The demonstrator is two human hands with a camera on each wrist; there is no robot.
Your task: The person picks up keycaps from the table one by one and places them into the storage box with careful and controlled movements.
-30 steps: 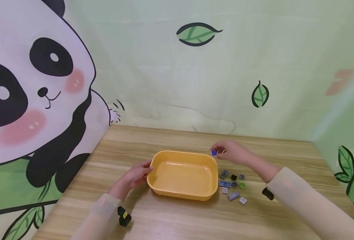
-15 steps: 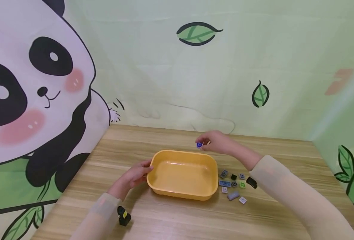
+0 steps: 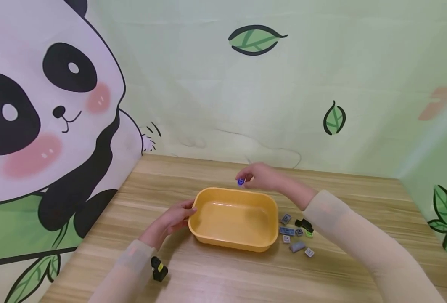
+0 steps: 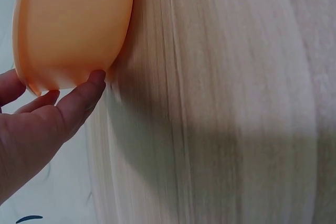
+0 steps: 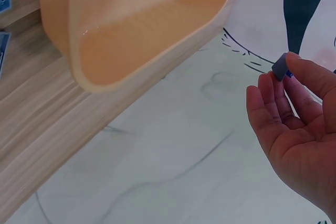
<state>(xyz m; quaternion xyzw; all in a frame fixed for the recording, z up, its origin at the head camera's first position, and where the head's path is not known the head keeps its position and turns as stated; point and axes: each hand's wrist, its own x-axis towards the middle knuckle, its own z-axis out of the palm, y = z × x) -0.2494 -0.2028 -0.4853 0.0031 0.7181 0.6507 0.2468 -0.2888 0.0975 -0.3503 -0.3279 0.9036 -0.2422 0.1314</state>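
Observation:
An orange plastic basin (image 3: 208, 243) stands on the wooden table. My left hand (image 3: 175, 219) grips it by its left end, thumb at the rim and fingers against the outer wall, as the left wrist view shows (image 4: 47, 124). Above the table behind the basin, my right hand (image 3: 260, 176) pinches a small blue building brick (image 3: 240, 182) between thumb and fingers. In the right wrist view this brick (image 5: 280, 67) looks dark, and the hand (image 5: 304, 124) is apart from the basin (image 5: 100, 80). No bricks show inside the basin in the head view.
Right of the basin lie several loose bricks, among them a long blue one (image 3: 287, 231), a grey one (image 3: 297, 246) and a white one (image 3: 309, 252). A black piece with a yellow patch (image 3: 159, 269) sits beside my left forearm. A panda-printed cloth (image 3: 208, 84) hangs behind the table.
My right hand has moved left and slightly away with the blue brick, from the basin's back right corner to behind its rear rim. The left hand keeps its grip. The view has shifted slightly.

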